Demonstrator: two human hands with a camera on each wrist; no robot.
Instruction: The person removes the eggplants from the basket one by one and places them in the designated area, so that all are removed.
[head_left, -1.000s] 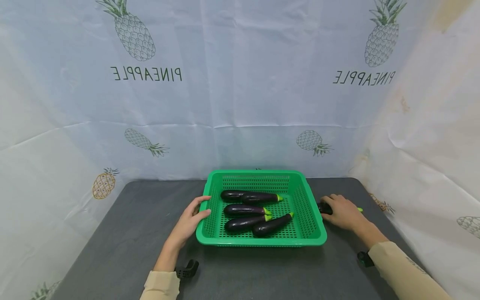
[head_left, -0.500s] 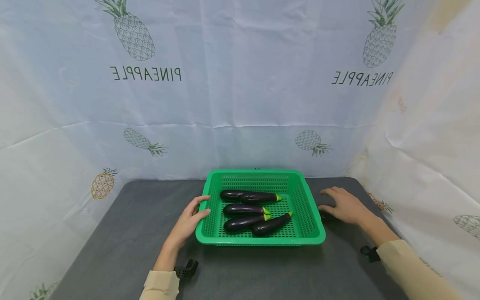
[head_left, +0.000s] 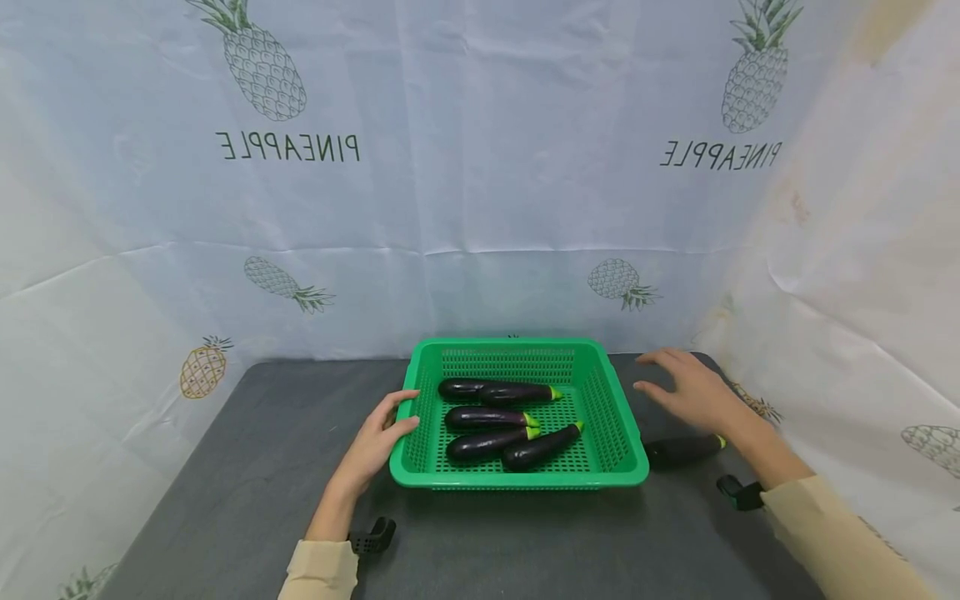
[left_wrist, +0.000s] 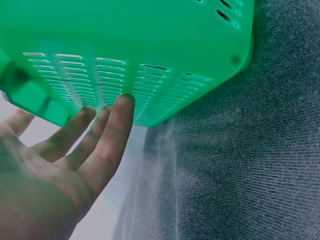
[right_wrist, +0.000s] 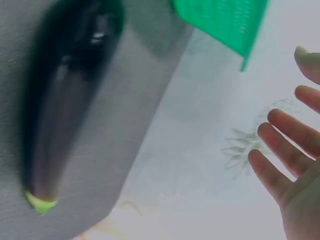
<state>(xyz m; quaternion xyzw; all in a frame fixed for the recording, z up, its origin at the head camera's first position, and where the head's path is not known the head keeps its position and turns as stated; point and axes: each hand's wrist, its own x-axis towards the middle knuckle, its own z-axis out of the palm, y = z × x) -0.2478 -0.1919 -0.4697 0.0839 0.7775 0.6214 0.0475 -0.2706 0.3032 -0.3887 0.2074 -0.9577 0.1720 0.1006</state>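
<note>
A green plastic basket (head_left: 521, 481) stands on the dark table, with several dark purple eggplants (head_left: 487, 446) lying in it. My left hand (head_left: 378, 437) is at the basket's left side, fingers extended; in the left wrist view its fingertips (left_wrist: 125, 102) reach the slotted outer wall. Right of the basket, one more eggplant (head_left: 684, 450) lies on the table, its green stem end pointing right. Behind that eggplant, my right hand (head_left: 693, 387) hovers with spread fingers and holds nothing. The right wrist view shows the same eggplant (right_wrist: 70, 95) apart from the hand (right_wrist: 295, 155).
A dark grey cloth-like surface covers the table (head_left: 495, 542). White curtain sheets (head_left: 480, 208) printed with pineapples hang behind and at both sides. A black strap (head_left: 372, 537) sits at the left wrist and another black device (head_left: 738, 493) at the right wrist.
My right hand has let go of the eggplant beside the basket and risen away toward the back. That eggplant now lies nearer the front right corner. The left hand stays in place.
</note>
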